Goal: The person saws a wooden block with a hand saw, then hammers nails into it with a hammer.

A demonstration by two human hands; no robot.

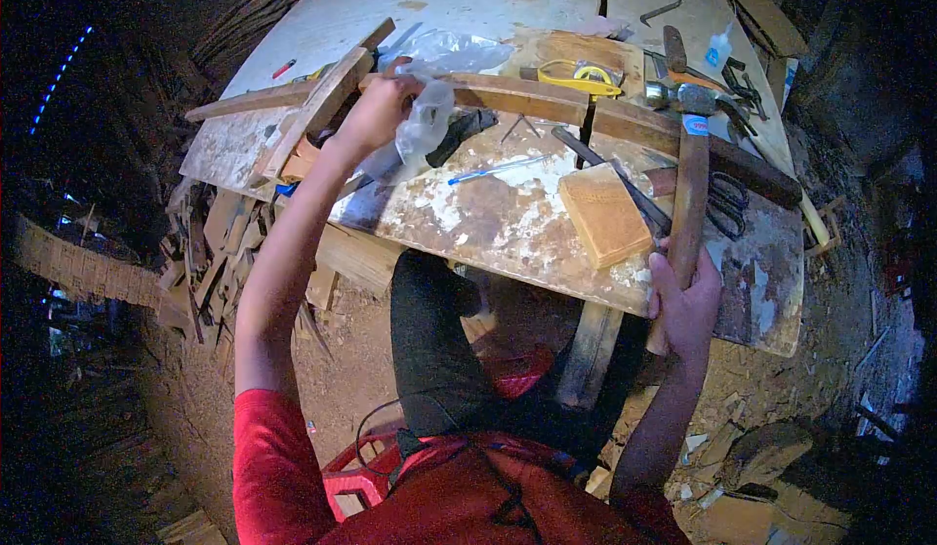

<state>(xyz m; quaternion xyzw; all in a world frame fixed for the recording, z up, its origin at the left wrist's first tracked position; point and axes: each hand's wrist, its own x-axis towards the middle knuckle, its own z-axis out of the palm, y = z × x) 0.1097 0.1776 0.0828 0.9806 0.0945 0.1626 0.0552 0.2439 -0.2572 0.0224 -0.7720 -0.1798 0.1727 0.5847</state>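
My right hand [689, 299] is wrapped round the wooden handle of a hammer [691, 179], held upright at the front right of the workbench. The hammer's metal head points away from me. At the far left of the bench, my left hand [383, 106] is closed at the edge of a crumpled clear plastic bag [427, 116]; its fingertips are partly hidden. Lumps of wood lie just under that wrist. Left of the hammer rests a wooden block [604, 215], with a dark metal bar [639, 197] beside it. A blue pen [498, 168] lies mid-bench.
A long wooden strip [527, 98] crosses the worn workbench [429, 218]. Behind it sits a yellow tape measure [582, 77]. Black scissors [727, 203] and a small glue bottle [718, 49] are at the right. Wood scraps [210, 252] pile up at the left.
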